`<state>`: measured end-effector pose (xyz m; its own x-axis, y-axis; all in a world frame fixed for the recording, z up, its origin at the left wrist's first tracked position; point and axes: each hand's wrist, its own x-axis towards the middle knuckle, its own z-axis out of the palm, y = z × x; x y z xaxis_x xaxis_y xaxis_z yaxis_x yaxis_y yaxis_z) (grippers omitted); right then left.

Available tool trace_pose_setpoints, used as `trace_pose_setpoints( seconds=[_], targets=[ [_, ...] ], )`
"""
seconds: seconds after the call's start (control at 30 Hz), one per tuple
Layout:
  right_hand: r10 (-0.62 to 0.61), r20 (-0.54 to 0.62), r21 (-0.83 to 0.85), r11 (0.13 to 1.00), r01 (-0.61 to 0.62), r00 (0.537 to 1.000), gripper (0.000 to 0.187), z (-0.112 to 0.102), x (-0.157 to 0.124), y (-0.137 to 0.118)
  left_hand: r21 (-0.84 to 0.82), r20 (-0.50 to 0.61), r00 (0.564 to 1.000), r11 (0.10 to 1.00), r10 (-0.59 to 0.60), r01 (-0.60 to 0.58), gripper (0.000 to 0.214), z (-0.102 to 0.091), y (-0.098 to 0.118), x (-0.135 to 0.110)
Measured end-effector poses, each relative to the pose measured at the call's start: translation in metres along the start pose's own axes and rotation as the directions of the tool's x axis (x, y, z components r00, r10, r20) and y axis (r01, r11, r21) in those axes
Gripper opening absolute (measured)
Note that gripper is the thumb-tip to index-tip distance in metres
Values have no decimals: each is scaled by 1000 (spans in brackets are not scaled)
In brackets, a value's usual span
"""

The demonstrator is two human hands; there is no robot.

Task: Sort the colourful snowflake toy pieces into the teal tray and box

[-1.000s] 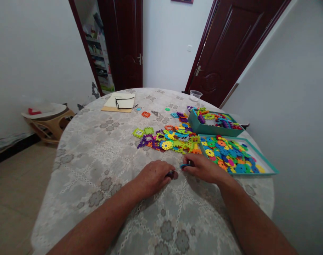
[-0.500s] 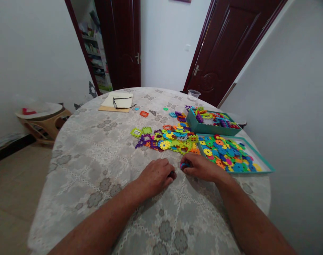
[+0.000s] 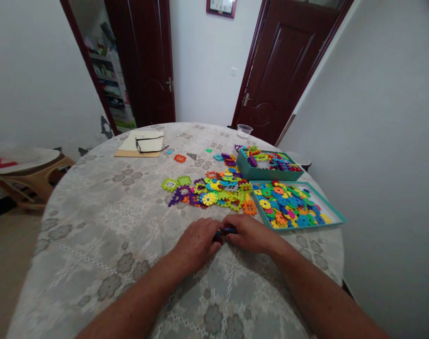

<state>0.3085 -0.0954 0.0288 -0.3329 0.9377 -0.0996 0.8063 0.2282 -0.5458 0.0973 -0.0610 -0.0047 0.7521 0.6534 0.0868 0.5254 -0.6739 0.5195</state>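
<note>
My left hand [image 3: 199, 241] and my right hand [image 3: 248, 233] meet over the near middle of the table, fingertips touching or almost so. Between the right fingers shows a blue plastic building piece [image 3: 230, 230]. A dark bluish building piece [image 3: 218, 233] is pinched in the left hand, mostly covered by the fingers. Whether the two pieces are joined I cannot tell. Just beyond the hands lies a heap of colourful plastic building pieces [image 3: 210, 198], with a yellow flower-shaped disc near its front and an orange window-like square [image 3: 249, 207] at its right edge.
Right of the heap, a shallow teal lid [image 3: 336, 213] holds flower-shaped discs. Behind it stands a teal box [image 3: 271, 175] full of pieces. Black glasses [image 3: 149, 151] rest on a paper pad [image 3: 124, 153] at the far left. A clear plastic cup [image 3: 244, 131] stands at the back edge.
My right hand has moved left to meet my left hand, bringing its blue piece against or beside the other one. The camera view has shifted, so the scene sits further left.
</note>
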Motion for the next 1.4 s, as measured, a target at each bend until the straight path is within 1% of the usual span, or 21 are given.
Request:
trace_pose_setpoints(
  seconds=[0.1,0.2,0.3,0.47,0.63,0.7,0.8,0.93,1.03,1.13,1.2,1.23,1.3,1.33,1.37,1.4],
  targets=[
    [10,0,28,1000,-10,1000,17,2,-1,-2,-18,0,999,998,-54,54,24,-3,4,0],
    [19,31,85,996,-21,999,18,4,-1,0,-22,2,997,996,-81,81,18,-6,7,-1],
    [39,64,147,988,-48,997,15,4,-2,2,-43,6,996,995,-85,85,18,-6,8,-3],
    [36,110,260,963,-64,993,15,6,-2,-1,-117,-23,998,992,-57,54,19,-4,6,-4],
    [32,55,304,951,-47,998,19,14,1,-7,-191,-52,995,979,-82,70,19,0,-1,-2],
    [44,49,310,949,-57,998,17,15,3,-8,-207,-59,994,975,-87,73,26,1,-5,-3],
    [40,56,334,941,-56,998,14,14,4,-10,-208,-85,995,977,-57,38,44,5,-12,-3],
    [-9,81,370,929,-22,997,13,11,6,-9,-143,-118,993,990,3,-20,64,11,-17,-1],
    [-29,89,356,934,-5,996,13,11,6,-7,-109,-117,993,993,22,-35,73,13,-16,0],
    [-72,44,328,943,54,996,17,9,5,-9,-117,-158,986,991,50,-69,76,11,-14,-1],
    [-90,10,342,936,81,996,17,0,2,-10,-133,-219,972,985,82,-113,76,9,-13,-2],
    [-71,-11,355,932,70,997,16,-6,0,-9,-141,-250,963,981,95,-134,74,8,-13,-3],
    [33,-104,360,933,6,994,19,-22,-5,-1,-149,-299,948,976,110,-160,68,5,-13,-4],
    [105,-176,345,938,-39,979,22,-31,-7,7,-148,-311,944,975,110,-163,63,4,-13,-5],
    [174,-272,314,946,-84,946,24,-40,-8,16,-143,-314,943,977,107,-159,58,3,-13,-5],
    [224,-369,273,954,-125,902,27,-47,-9,27,-134,-311,945,980,102,-150,53,3,-13,-5]
  ],
)
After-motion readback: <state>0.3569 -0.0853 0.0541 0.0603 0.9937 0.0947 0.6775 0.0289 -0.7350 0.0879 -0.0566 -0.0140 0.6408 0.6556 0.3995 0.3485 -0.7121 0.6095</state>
